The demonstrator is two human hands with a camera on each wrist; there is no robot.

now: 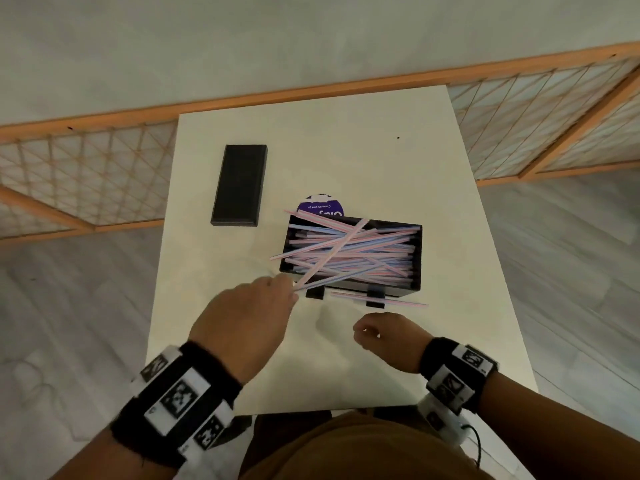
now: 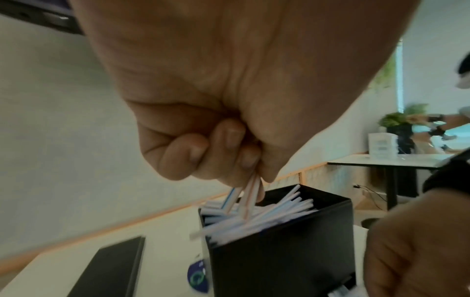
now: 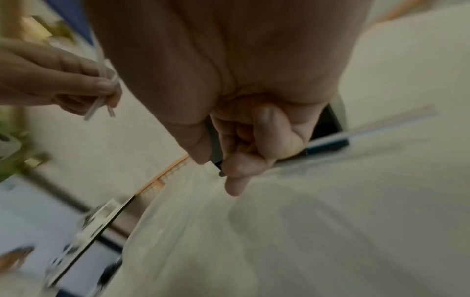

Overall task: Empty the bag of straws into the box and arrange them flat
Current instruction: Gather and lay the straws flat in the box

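The left hand (image 1: 247, 315) pinches with curled fingers (image 2: 229, 138) the near ends of a few pink-and-blue striped plastic straws (image 1: 341, 242). These lie slantwise across the open black rectangular box (image 1: 418, 258), crossing the lengthwise pile (image 1: 381, 252). The right hand (image 1: 388, 336) is curled and holds nothing. A stray straw (image 1: 398, 299) lies near it.

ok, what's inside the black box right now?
A crisscrossed pile of pink and blue striped straws, several poking over the box rim; the left hand pinches a few. The pile covers the box floor, so nothing beneath shows.
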